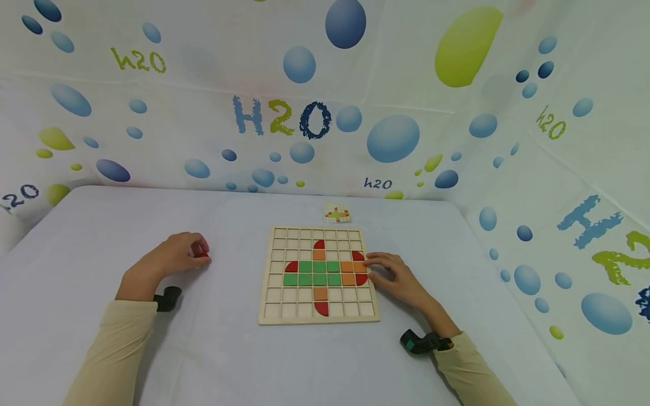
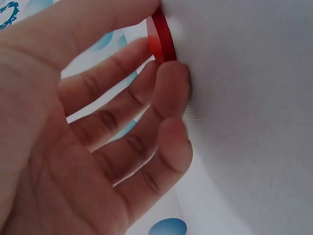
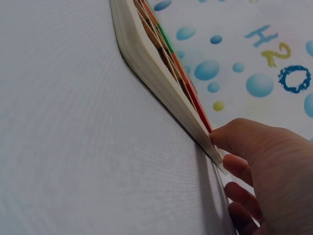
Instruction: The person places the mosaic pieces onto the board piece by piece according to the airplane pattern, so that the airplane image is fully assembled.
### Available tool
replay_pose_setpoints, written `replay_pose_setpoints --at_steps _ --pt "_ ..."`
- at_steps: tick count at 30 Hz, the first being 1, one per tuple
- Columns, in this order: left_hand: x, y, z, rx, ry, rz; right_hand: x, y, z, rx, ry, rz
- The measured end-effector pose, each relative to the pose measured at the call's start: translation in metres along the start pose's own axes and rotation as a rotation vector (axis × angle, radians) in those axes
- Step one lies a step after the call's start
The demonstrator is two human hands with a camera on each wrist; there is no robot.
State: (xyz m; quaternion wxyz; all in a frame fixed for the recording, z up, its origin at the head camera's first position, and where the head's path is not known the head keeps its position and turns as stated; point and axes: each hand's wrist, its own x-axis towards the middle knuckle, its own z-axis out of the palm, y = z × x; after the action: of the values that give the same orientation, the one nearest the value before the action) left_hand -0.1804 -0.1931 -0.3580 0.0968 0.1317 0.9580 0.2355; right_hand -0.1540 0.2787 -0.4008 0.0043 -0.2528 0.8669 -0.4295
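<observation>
A wooden grid board (image 1: 294, 323) lies on the white table, with green tiles (image 1: 319, 279), orange tiles (image 1: 320, 293) and red rounded tiles (image 1: 321, 308) set in its cells. Left of the board, my left hand (image 1: 175, 254) pinches a red tile (image 2: 162, 36) low over the table, between thumb and fingertips; the fingers cover most of it. My right hand (image 1: 401, 279) rests at the board's right edge. Its thumb tip meets the rim beside a red tile in the right wrist view, and its fingers are loosely bent.
A small card (image 1: 337, 213) with a coloured pattern on a grid lies behind the board. Around the white table (image 1: 218, 349) hangs a white cloth (image 1: 213, 67) printed with blue and green drops. Both wrists wear dark camera mounts (image 1: 170, 299).
</observation>
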Motion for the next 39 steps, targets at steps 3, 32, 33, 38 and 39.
replay_pose_setpoints --at_steps 3,32,33,38,39 --pt "0.0 0.002 0.0 -0.022 -0.012 0.031 0.0 0.0 0.0 0.001 0.001 -0.003" --pt "0.004 0.01 0.009 -0.079 -0.038 0.056 0.003 0.043 0.008 0.011 0.017 -0.031" --pt "0.005 0.011 0.01 -0.08 -0.039 0.055 0.003 0.044 0.008 0.011 0.017 -0.03" --pt "0.006 0.017 0.011 -0.072 -0.037 0.042 0.003 0.044 0.009 0.009 0.017 -0.032" --pt "0.007 0.018 0.011 -0.067 -0.034 0.044 0.003 0.044 0.009 0.009 0.018 -0.034"
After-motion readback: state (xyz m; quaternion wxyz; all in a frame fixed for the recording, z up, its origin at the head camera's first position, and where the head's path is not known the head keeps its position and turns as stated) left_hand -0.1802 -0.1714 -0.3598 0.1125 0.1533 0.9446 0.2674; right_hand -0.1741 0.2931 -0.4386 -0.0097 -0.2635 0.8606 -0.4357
